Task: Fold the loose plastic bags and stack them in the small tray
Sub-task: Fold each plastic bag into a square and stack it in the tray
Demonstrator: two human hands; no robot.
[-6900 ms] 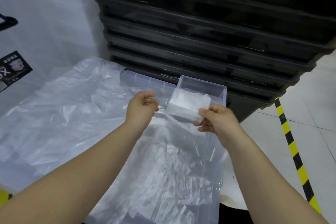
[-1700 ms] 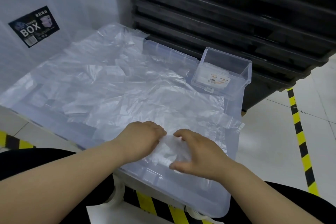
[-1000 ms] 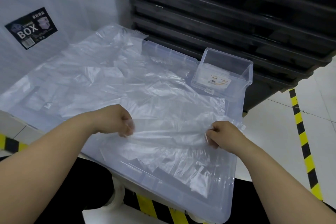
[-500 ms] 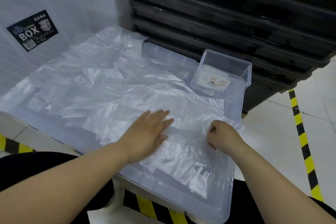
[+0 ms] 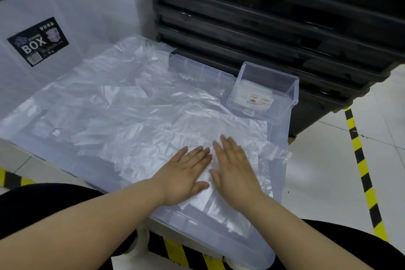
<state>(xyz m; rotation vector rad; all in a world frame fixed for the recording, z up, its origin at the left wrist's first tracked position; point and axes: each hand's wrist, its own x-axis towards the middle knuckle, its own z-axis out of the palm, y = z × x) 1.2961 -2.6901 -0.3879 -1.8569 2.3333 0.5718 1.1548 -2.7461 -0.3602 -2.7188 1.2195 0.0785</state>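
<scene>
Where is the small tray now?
In the head view, the small tray stands right of centre, on the far right corner of the large clear bin, near the black crates.

Two hands (image 5: pixel 186 174) (image 5: pixel 235 173), one small tray (image 5: pixel 270 70), many bags (image 5: pixel 131 112).

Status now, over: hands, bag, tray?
Left hand and right hand open, flat on one bag. Small tray beyond, folded bags inside. Only the loose pile between.
</scene>
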